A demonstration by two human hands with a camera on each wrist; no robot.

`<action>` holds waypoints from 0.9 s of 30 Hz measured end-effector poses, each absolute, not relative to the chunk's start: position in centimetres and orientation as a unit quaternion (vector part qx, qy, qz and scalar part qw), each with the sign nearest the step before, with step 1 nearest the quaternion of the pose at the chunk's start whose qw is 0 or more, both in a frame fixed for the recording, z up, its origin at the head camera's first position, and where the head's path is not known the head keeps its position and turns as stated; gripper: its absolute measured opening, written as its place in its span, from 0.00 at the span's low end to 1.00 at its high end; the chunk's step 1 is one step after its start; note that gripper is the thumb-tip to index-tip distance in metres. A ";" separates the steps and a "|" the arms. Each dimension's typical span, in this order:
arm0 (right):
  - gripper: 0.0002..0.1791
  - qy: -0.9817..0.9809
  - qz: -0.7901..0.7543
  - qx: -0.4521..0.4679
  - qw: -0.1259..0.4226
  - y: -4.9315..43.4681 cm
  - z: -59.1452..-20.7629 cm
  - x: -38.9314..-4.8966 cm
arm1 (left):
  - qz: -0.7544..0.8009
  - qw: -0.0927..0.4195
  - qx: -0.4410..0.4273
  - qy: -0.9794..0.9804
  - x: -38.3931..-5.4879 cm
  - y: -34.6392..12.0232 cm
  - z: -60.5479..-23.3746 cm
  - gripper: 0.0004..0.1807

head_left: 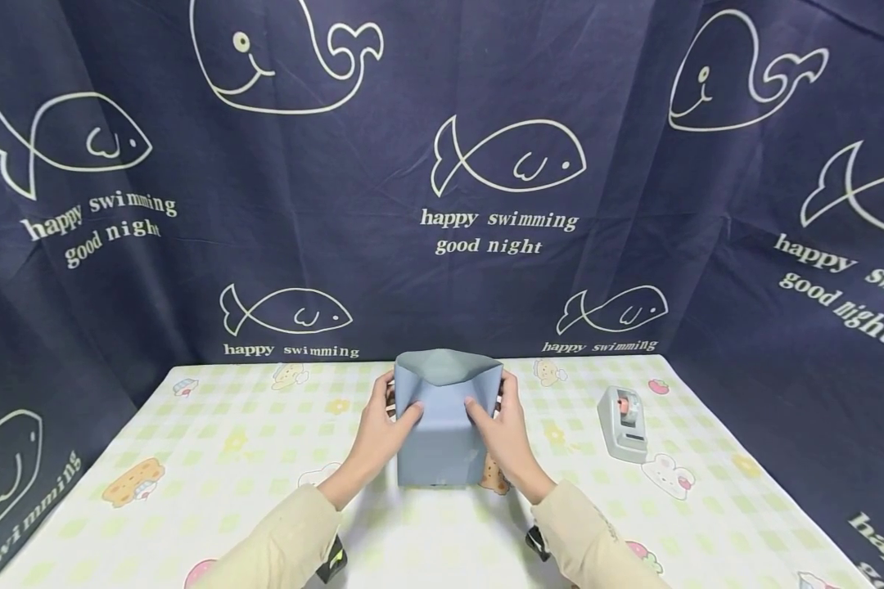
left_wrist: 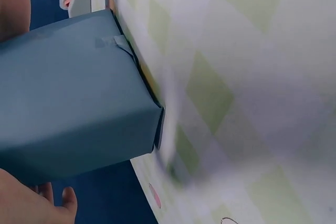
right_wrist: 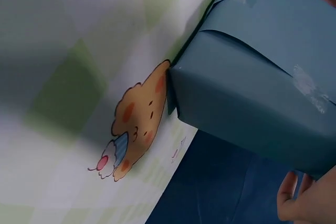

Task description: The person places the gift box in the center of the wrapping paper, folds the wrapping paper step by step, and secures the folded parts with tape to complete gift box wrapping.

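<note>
A blue-grey paper bag point(head_left: 442, 450) stands upright on the table in the head view, its open top folded inward at the sides. My left hand point(head_left: 386, 425) grips its upper left side, thumb on the front face and fingers round the side. On the opposite side my right hand point(head_left: 502, 425) holds it the same way. In the left wrist view the bag point(left_wrist: 79, 87) shows a taped flap near its bottom edge. Clear tape strips also cross the seam of the bag point(right_wrist: 252, 77) in the right wrist view. The bag's inside is mostly hidden.
A grey tape dispenser point(head_left: 624, 425) with a roll in it stands on the table to the right. The checked tablecloth point(head_left: 250, 491) carries printed cartoon figures. Behind the table hangs a dark blue curtain point(head_left: 383, 270) with fish and whale drawings.
</note>
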State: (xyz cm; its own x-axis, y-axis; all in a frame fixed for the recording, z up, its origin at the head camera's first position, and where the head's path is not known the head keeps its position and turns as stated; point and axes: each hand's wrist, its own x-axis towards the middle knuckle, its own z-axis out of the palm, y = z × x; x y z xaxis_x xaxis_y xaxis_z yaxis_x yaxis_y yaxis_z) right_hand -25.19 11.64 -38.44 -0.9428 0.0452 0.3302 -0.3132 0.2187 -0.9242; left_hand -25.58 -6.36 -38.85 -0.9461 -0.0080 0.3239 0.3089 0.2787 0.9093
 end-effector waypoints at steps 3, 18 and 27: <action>0.28 -0.770 0.614 0.088 0.153 11.5 -38.4 -25.3 | -0.594 0.130 -0.084 -0.790 -25.6 -6.3 -38.8 0.30; 0.24 -0.774 0.603 0.075 0.175 11.2 -38.3 -25.9 | -0.613 0.132 -0.007 -0.779 -25.5 -5.1 -38.2 0.23; 0.25 -0.779 0.607 0.036 0.155 10.9 -37.9 -26.2 | -0.596 0.125 0.033 -0.792 -25.9 -4.7 -37.7 0.24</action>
